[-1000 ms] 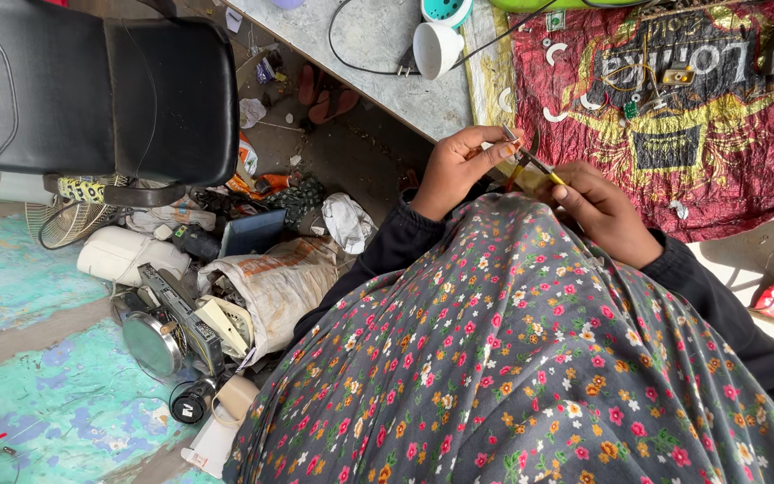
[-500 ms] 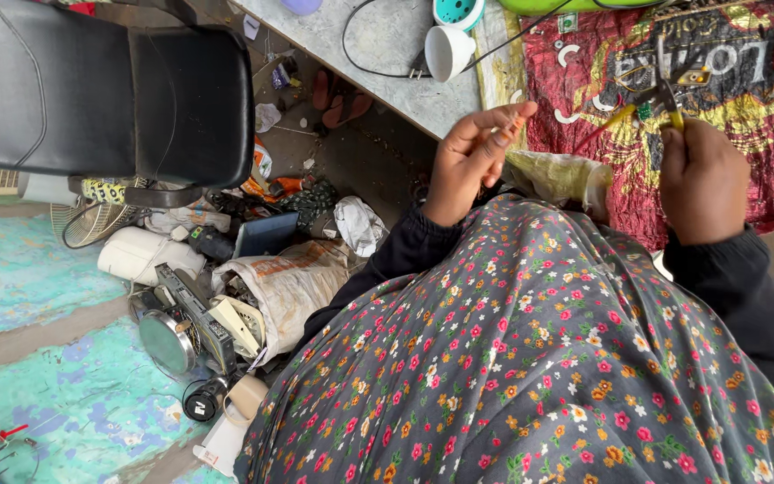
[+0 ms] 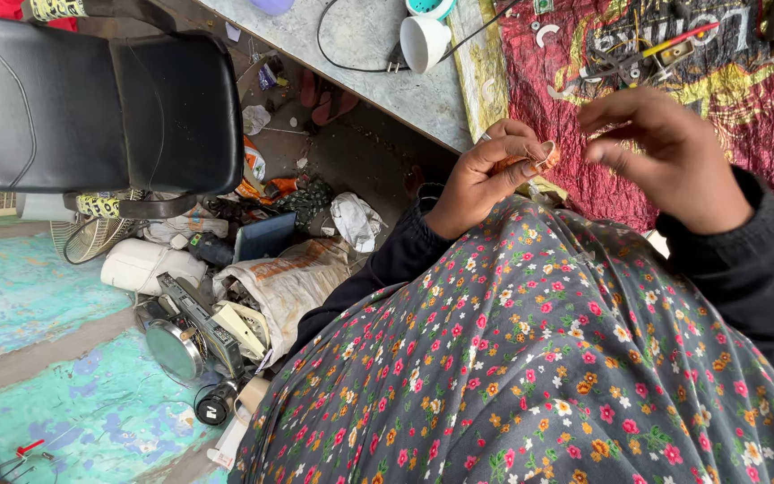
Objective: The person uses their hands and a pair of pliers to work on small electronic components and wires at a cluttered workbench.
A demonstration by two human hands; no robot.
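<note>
my left hand (image 3: 485, 175) is pinched shut on a small coppery ring-shaped part (image 3: 546, 157), right over my lap, just off the edge of the grey worktop (image 3: 360, 40). my right hand (image 3: 674, 161) hovers just beside it, fingers loosely apart, holding nothing. a crinkled red and gold cloth (image 3: 763, 116) covers the bench beyond my hands. my floral dress (image 3: 530, 358) is soft and fills the space below. floor room is tight: a black chair (image 3: 91, 108), a dusty sack (image 3: 293, 278) and scrap crowd the left.
</note>
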